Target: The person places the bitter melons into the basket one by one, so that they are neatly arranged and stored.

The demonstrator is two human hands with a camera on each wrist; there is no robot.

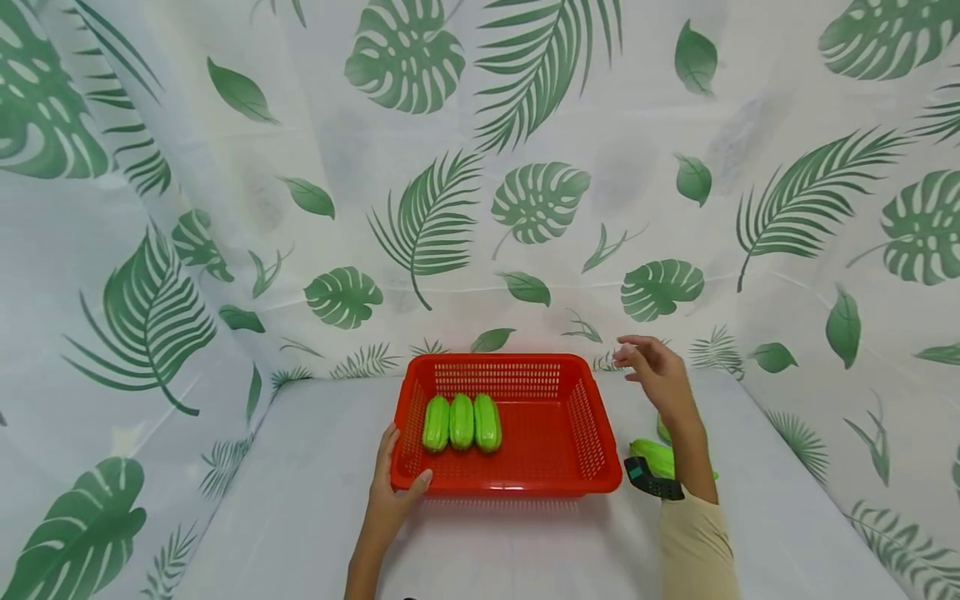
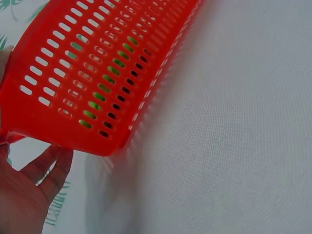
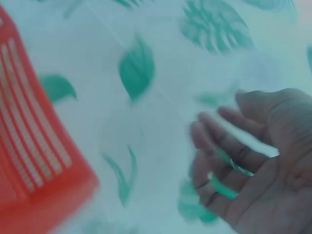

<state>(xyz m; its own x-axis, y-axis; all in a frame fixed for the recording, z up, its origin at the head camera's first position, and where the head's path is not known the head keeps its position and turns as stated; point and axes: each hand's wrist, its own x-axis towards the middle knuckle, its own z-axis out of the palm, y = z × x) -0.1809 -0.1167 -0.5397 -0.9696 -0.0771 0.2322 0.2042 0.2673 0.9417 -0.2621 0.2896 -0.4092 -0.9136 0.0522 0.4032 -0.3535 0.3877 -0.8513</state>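
A red plastic basket (image 1: 504, 486) with slotted walls stands on the table. Three bright green, ridged gourds (image 1: 461, 422) lie side by side in its left half. My left hand (image 1: 392, 500) grips the basket's front left corner, thumb over the rim and fingers along the outer side. In the left wrist view, that hand (image 2: 29, 187) holds the slotted wall (image 2: 73, 73) from below. To the right of the basket my right hand (image 1: 660, 385) hovers with nothing in it, fingers loosely bent. Below its forearm lies another green gourd (image 1: 651, 455), partly hidden, with one more behind it.
A white table (image 1: 300, 508) extends around the basket. White cloth walls (image 1: 465, 325) printed with green leaves enclose it at the back and both sides. A dark band (image 1: 652, 481) sits on the right wrist.
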